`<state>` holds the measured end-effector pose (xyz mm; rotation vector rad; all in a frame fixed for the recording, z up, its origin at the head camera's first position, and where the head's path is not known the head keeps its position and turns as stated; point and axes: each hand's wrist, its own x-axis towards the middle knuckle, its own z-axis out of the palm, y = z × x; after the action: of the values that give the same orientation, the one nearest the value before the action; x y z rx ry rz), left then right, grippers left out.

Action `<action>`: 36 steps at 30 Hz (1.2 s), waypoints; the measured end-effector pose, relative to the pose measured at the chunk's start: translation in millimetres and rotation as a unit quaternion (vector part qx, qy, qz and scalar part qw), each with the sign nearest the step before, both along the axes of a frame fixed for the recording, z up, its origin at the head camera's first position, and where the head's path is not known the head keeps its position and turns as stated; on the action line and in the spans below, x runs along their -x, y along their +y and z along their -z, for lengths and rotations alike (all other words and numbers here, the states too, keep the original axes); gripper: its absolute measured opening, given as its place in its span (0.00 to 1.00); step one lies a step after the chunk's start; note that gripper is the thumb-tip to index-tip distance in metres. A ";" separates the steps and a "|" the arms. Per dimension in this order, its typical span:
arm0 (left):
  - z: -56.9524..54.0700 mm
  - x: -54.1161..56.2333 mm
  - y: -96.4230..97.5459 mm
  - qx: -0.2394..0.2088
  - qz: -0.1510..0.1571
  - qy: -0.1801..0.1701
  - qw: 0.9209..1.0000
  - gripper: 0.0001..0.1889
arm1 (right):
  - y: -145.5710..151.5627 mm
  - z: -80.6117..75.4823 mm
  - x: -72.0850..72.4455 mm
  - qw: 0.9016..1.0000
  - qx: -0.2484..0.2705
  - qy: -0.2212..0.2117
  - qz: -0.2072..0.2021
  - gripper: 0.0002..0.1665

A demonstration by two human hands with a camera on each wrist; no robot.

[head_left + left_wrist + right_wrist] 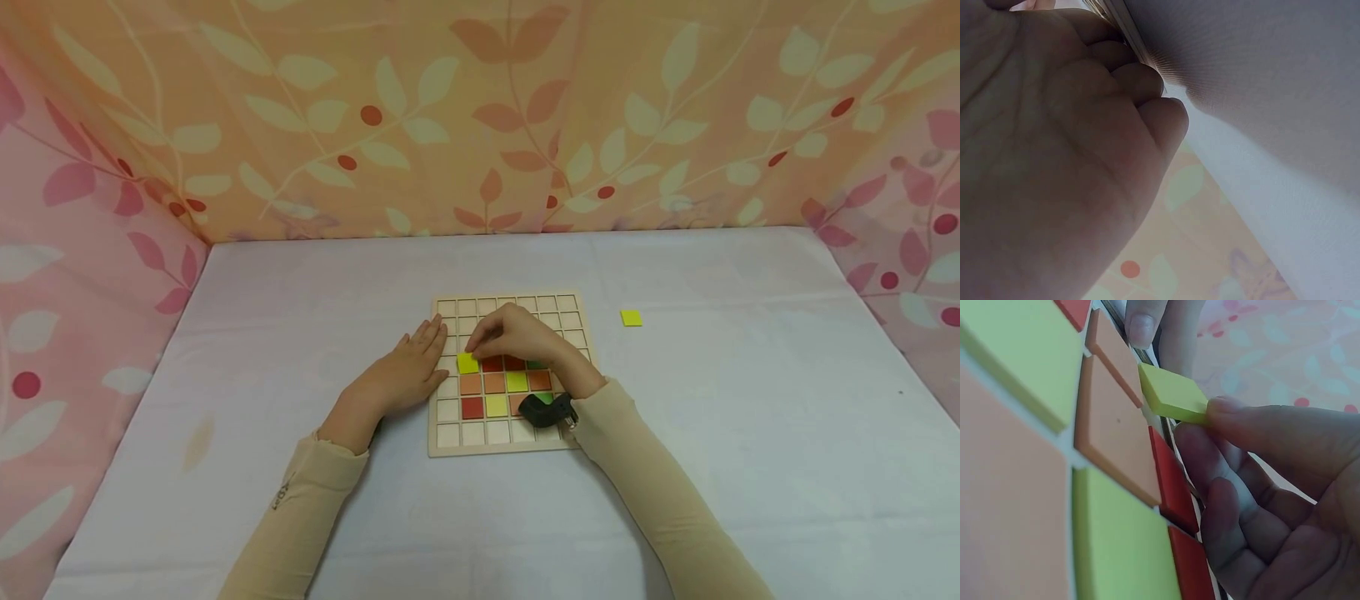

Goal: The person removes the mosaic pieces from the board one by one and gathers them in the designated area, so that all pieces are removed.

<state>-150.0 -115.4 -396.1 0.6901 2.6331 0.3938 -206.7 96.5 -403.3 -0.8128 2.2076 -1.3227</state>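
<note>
My right hand (519,335) pinches a yellow square tile (1175,395) between thumb and fingertips. The tile is tilted over a cell in the left part of a pale wooden grid board (447,435), just left of a red tile (492,364). In the right wrist view one edge of it dips toward the board beside an orange tile (1116,359). My left hand (403,375) rests on the board's left edge, its fingers extended. The left wrist view shows mostly the palm, the board's edge and the cloth. My right hand and forearm hide some cells on the right.
A loose yellow tile (632,318) lies on the white tablecloth (750,375), right of the board. Red, orange, yellow and green tiles fill several cells near the board's middle. A black wrist-worn device (546,411) hangs over the lower cells. Patterned curtains (480,117) border the table.
</note>
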 end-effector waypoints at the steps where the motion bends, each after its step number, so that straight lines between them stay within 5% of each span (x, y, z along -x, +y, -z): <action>1: -0.1 0.0 -0.1 0.000 0.000 0.000 1.000 0.36 | 0.0 0.1 0.0 1.000 0.003 -0.002 0.001 0.04; 36: 1.7 0.6 1.4 0.011 -0.007 -0.004 1.000 0.36 | 21.1 -4.9 4.8 0.991 0.054 -0.103 0.069 0.06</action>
<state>-150.6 -113.9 -397.8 0.6616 2.6315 0.3709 -211.5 117.6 -398.3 -0.5417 2.0754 -1.5308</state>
